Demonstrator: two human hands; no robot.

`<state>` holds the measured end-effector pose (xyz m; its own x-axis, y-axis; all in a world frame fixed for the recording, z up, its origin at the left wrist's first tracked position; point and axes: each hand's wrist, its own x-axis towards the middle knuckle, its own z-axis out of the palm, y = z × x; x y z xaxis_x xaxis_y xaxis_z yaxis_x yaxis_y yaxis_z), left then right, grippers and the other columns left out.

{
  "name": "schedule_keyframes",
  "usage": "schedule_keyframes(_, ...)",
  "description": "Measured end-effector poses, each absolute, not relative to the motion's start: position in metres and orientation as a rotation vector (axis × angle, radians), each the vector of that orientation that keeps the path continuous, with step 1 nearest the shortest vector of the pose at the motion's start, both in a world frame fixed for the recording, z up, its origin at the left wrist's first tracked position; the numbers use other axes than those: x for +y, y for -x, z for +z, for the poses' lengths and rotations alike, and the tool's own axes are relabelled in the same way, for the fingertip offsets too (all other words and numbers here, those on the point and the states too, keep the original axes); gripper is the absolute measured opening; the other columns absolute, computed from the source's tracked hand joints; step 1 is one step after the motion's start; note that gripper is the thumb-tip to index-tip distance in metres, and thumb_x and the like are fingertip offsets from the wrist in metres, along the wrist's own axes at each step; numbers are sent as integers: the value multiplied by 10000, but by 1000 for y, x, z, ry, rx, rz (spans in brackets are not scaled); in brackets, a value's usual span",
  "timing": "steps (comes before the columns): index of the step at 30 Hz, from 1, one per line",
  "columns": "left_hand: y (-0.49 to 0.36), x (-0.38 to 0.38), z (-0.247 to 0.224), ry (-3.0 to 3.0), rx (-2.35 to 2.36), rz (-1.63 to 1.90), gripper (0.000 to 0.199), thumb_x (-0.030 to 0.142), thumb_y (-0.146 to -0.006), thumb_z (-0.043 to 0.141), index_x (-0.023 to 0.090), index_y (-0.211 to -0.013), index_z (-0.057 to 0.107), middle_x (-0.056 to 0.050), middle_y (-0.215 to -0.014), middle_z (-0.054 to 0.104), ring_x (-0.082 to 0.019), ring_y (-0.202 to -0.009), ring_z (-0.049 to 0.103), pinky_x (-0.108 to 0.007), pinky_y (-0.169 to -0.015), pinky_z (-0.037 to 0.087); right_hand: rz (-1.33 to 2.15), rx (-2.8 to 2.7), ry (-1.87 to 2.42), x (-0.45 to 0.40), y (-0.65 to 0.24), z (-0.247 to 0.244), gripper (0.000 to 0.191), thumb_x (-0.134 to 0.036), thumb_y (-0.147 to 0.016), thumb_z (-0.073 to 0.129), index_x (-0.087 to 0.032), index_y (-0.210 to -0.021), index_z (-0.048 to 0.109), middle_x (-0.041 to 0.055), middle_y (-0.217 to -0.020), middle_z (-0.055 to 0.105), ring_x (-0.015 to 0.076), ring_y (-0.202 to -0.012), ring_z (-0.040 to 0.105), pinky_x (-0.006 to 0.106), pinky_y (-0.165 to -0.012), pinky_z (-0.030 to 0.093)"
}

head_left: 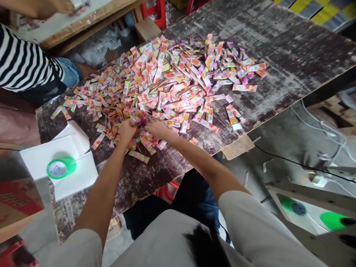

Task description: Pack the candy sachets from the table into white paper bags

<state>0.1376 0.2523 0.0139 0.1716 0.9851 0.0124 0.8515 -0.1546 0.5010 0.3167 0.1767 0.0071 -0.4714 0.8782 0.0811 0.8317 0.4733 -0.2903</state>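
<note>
A wide heap of small printed stick packets (pixel 169 81), pink, orange, yellow-green and purple, covers the middle of a worn dark table. Both my hands are at its near edge, close together. My left hand (pixel 127 129) is curled against a small bunch of packets (pixel 139 118) from the left. From the right, my right hand (pixel 156 128) closes on the same bunch, its fingers bent. My fingertips are partly hidden among the packets. One loose packet (pixel 139 156) lies just in front of my hands.
A roll of green tape (pixel 61 168) sits on white card boxes (pixel 73 181) at the table's left corner. Across the left, a person in a striped top (pixel 25 59) is at another table (pixel 52 35). Cables (pixel 319 126) and a machine frame (pixel 311 207) stand right.
</note>
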Motion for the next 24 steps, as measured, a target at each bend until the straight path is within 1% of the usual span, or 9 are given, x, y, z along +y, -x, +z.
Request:
schedule_keyframes(2, -132, 253, 7, -2117, 1760, 507, 141, 324, -696, 652, 198, -759, 660, -74, -776, 687, -276, -856, 653, -332, -778, 449, 255, -2570, 1444, 183, -317, 2, 245, -81, -886, 477, -127, -1058, 645, 117, -1009, 676, 255, -963, 563, 363, -858, 355)
schedule_keyframes(5, -121, 249, 2, -2139, 1776, 557, 152, 334, -708, 657, 186, -743, 650, -44, -714, 639, -248, -780, 624, -330, -770, 446, 218, -2529, 1415, 177, -324, -10, 232, -129, -873, 550, -137, -1093, 621, 120, -1035, 663, 260, -989, 529, 357, -856, 330)
schedule_keyframes(8, -118, 246, 4, -2271, 1707, 512, 163, 289, -708, 669, 183, -831, 666, -72, -815, 655, -282, -907, 608, -371, -862, 434, 233, -2476, 1428, 169, -330, -18, 238, -121, -854, 562, -142, -1085, 611, 130, -1031, 654, 278, -996, 500, 360, -821, 320)
schedule_keyframes(11, -130, 249, 7, -2455, 1521, 353, 276, 233, -709, 660, 185, -980, 679, -122, -981, 680, -329, -1047, 577, -427, -949, 384, 245, -2463, 1425, 167, -330, -21, 232, -105, -885, 487, -140, -1078, 610, 137, -1010, 649, 281, -971, 493, 372, -816, 321)
schedule_keyframes(13, -141, 254, 9, -2505, 1491, 235, 233, 217, -717, 643, 179, -944, 683, -147, -973, 682, -352, -1058, 576, -457, -964, 364, 262, -2458, 1433, 167, -328, -19, 237, -103, -893, 460, -143, -1069, 613, 142, -1014, 645, 282, -973, 494, 379, -825, 330)
schedule_keyframes(16, -149, 258, 13, -2459, 1596, 201, 86, 248, -720, 649, 181, -775, 650, -147, -871, 668, -358, -1027, 592, -470, -966, 370, 311, -2386, 1433, 162, -328, -12, 214, -124, -883, 478, -156, -1037, 623, 143, -1034, 639, 290, -1027, 493, 399, -870, 352)
schedule_keyframes(18, -143, 257, 21, -2351, 1694, 366, 131, 300, -708, 680, 188, -741, 620, -120, -860, 656, -338, -1026, 597, -455, -968, 397, 348, -2168, 1458, 151, -334, -6, 161, -180, -880, 509, -164, -988, 627, 133, -1012, 641, 292, -1048, 499, 432, -918, 367)
schedule_keyframes(20, -129, 251, 32, -2153, 1758, 676, 213, 338, -676, 720, 187, -781, 613, -89, -899, 650, -303, -1044, 598, -427, -969, 435, 426, -1759, 1512, 135, -344, -2, 150, -263, -870, 543, -172, -967, 611, 116, -990, 642, 280, -1022, 529, 455, -918, 407)
schedule_keyframes(24, -104, 227, 51, -1441, 1586, 1178, 343, 308, -616, 753, 172, -894, 607, -35, -891, 660, -221, -944, 634, -387, -902, 524, 757, -809, 1458, 110, -371, -1, 327, -455, -783, 627, -193, -965, 557, 70, -898, 644, 217, -776, 598, 392, -673, 516)
